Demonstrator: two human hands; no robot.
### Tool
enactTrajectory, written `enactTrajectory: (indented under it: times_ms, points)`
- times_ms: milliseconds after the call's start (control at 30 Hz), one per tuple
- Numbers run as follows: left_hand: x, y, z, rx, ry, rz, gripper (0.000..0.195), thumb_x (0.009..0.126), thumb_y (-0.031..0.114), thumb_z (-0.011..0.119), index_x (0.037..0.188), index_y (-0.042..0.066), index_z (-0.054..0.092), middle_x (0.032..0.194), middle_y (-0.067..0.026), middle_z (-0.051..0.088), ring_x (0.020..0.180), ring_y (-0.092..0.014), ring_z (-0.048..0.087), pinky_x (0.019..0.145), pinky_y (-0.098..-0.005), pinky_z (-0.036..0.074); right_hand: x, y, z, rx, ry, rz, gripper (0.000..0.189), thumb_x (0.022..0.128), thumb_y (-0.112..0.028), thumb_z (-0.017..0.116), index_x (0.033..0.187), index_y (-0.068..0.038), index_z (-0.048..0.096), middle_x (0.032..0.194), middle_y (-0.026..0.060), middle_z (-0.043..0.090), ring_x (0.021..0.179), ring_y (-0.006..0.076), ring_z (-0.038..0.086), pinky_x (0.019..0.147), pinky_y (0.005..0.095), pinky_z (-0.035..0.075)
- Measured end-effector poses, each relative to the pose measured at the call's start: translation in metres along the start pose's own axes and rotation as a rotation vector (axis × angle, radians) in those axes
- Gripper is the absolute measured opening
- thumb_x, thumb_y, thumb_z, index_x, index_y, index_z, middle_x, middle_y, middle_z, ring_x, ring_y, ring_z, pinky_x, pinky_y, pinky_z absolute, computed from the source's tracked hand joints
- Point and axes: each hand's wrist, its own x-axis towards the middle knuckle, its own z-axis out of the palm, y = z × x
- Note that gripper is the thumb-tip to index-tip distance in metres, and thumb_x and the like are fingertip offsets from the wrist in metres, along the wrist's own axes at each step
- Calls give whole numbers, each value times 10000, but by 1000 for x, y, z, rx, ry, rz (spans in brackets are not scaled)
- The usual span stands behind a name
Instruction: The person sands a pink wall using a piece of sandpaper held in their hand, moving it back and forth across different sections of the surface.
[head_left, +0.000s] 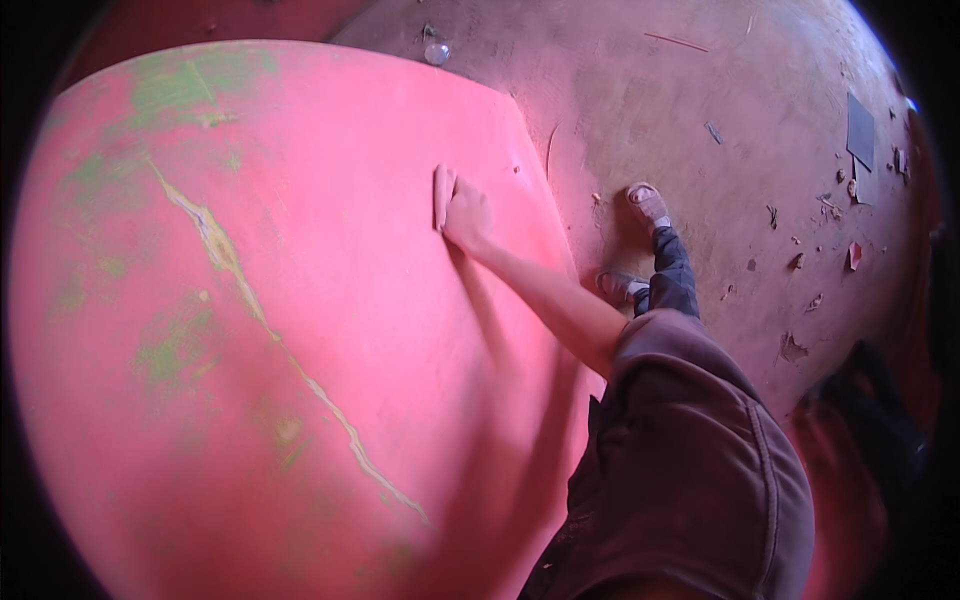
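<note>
My right hand (466, 214) is closed around a narrow, dust-coloured block (441, 196), which lies against a large, smoothly curved pink surface (360, 247). Green patches show through the pink at the upper left and lower down. A long, jagged seam of yellowish and grey filler (217, 244) runs diagonally down the surface, left of the hand and apart from it. The hand is nearer the surface's right edge, and its shadow falls below it. My left hand is out of view.
Beyond the right edge lies a dusty floor (600, 112) with a clear round object (436, 52), a thin red strip (676, 42), a dark flat sheet (860, 132) and scattered scraps. My shoes (646, 202) stand close beside the pink surface.
</note>
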Motion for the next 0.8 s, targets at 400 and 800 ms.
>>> enactTrajectory:
  times_ms: [400,800]
  points:
    - [-6,-8,3,20,28,-30,563,981,352,396,1386,-39,390,1409,-325,334,1293,-482,349,1072,-597,263,-47,2,-6,-68,-6,-59,291,895,-191,455,1076,-16,601,822,240,656,787,390,655,717,493,500]
    - [-9,-11,0,38,56,-42,554,979,344,408,1377,-42,407,1399,-329,354,1286,-482,366,1069,-595,276,-81,32,1,156,-120,148,354,880,-173,432,1173,-37,577,738,195,655,687,329,668,656,436,507]
